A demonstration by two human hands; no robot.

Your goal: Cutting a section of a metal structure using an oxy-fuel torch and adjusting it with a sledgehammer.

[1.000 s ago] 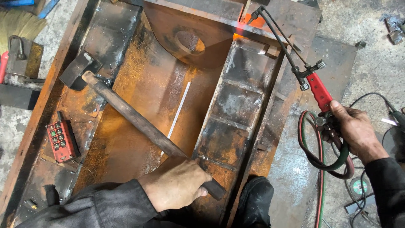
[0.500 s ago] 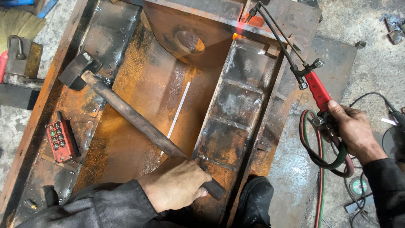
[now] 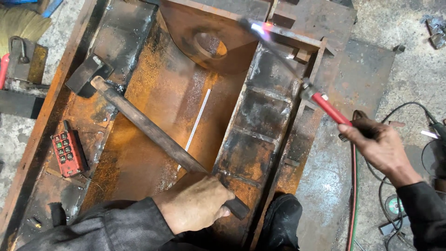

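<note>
Torch (image 3: 325, 103) with the red handle is being held in the right hand (image 3: 378, 146), whose fingers are wrapping closed around its grip, and its flame (image 3: 257, 29) is playing on the upper edge of the rusty steel box frame (image 3: 260, 116), beside the plate with the round hole (image 3: 209, 46). The left hand (image 3: 195, 209) is closing firmly around the end of the sledgehammer's wooden handle (image 3: 153, 130), while the hammer head (image 3: 86, 76) is resting on the frame's left side. A red button remote (image 3: 67, 153) is lying on the left ledge, and a white rule (image 3: 195, 125) is lying in the rusty channel. Doing this well probably means keeping the flame steady on one spot, holding the hoses (image 3: 353, 186) clear of the hot steel, and keeping the boot (image 3: 278, 223) away from any swing of the hammer.
</note>
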